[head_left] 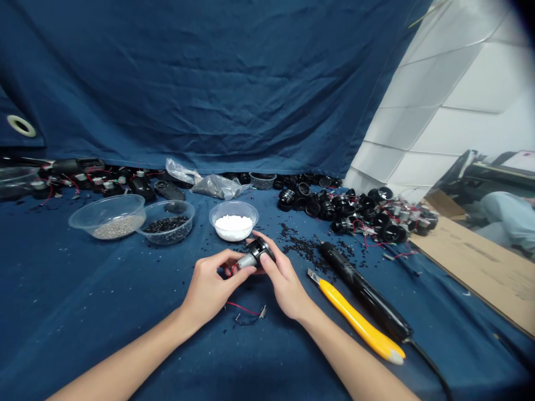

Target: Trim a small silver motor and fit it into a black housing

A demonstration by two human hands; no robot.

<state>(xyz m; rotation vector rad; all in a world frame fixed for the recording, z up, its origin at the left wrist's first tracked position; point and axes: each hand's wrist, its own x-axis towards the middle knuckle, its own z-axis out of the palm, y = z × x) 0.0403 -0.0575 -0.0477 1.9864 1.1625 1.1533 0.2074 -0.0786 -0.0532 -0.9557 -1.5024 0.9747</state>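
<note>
Between my two hands is a small motor assembly: a silver motor (247, 260) set in a round black plastic housing (262, 248). My left hand (213, 281) pinches the motor end between thumb and fingers. Around the black housing, my right hand (284, 275) is closed, thumb on the near side and fingers behind it. Red and black wires trail down to a small connector board (262, 312) on the cloth. Just beyond the hands stands a clear bowl of white pieces (234, 220).
Bowls of silver screws (119, 225) and black screws (167, 225) stand to the left. A yellow utility knife (359, 320) and a corded black electric screwdriver (365, 292) lie at right, beside scattered black screws (301, 245). Black motor assemblies (334, 206) are piled behind; cardboard (472, 256) lies far right.
</note>
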